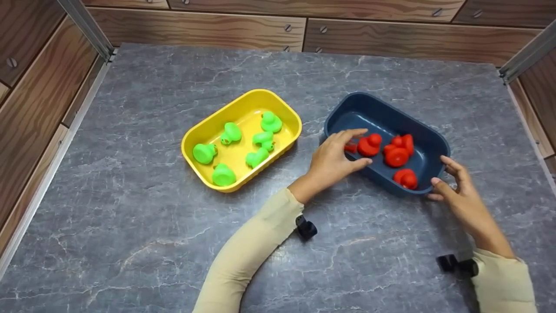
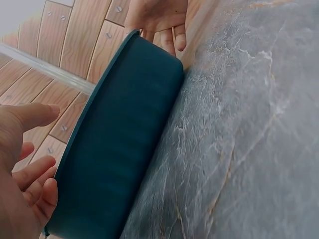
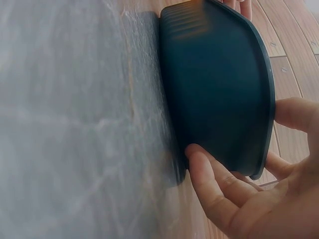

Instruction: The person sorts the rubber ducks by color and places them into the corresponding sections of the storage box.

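Note:
A dark blue bin [image 1: 360, 104] with several red toy ducks [image 1: 370, 144] inside stands at the right. My left hand [image 1: 332, 158] is at its left end, thumb and index finger spread apart over the rim. In the left wrist view the lower fingers [image 2: 37, 186] are right at the rim, while the thumb stands off from it. My right hand [image 1: 464, 195] grips the bin's near right corner. The right wrist view shows its thumb at the rim and other fingers [image 3: 209, 179] bent along the outer wall, low by the table.
To the left stands a yellow bin [image 1: 187, 158] holding several green toy ducks [image 1: 223, 174]. Both bins sit on a grey marbled table [image 1: 143, 243]. Wood-patterned panels [image 1: 195, 28] border the table at the back and sides.

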Available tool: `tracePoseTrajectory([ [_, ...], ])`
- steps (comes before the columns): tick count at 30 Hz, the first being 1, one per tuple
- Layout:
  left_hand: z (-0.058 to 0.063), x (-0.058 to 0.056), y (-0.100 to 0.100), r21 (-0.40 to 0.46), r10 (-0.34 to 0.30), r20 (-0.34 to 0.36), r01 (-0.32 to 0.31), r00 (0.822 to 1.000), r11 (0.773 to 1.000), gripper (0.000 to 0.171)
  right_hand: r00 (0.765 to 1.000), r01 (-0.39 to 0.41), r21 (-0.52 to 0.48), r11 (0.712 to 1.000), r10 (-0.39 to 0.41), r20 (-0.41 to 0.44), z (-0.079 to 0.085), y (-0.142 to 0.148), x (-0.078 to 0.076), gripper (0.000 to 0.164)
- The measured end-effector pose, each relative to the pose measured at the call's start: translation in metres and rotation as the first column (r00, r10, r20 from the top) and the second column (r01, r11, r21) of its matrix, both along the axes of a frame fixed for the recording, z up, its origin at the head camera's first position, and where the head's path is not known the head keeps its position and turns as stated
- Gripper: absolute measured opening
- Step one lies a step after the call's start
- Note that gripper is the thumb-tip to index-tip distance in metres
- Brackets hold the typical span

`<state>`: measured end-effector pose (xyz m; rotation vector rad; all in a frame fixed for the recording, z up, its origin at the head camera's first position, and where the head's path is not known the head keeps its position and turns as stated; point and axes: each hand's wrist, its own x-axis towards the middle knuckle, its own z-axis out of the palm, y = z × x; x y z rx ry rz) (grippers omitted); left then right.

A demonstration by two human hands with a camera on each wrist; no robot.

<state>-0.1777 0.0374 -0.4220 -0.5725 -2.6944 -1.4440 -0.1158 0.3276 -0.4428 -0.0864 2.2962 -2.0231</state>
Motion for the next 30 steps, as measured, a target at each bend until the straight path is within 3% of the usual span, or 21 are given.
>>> tracePoseTrajectory([
  [5,-0.003,0.002,-0.011,0.047,-0.002,-0.003,0.002,1.000,0.999,0.059,1.000,0.002,0.004,1.000,-0.002,0.006,0.000,-0.001,0.000,0.054],
  [12,-0.012,0.005,-0.035,0.115,0.035,-0.073,-0.027,0.997,0.993,0.054,1.000,-0.001,0.094,0.996,-0.002,0.030,0.003,-0.001,0.003,0.058],
  [21,-0.007,0.011,-0.063,0.195,0.039,-0.110,-0.017,0.993,0.981,0.052,0.998,0.016,0.202,0.979,-0.029,0.063,0.009,0.005,0.006,0.059],
  [25,-0.005,0.015,-0.073,0.203,0.045,-0.137,-0.017,0.990,0.979,0.048,0.997,0.059,0.164,0.985,-0.067,0.044,0.015,0.005,0.008,0.057],
  [30,-0.001,0.020,-0.087,0.212,0.060,-0.223,-0.012,0.973,0.977,0.045,0.991,0.110,0.064,0.992,-0.105,-0.078,0.027,0.001,0.010,0.053],
])
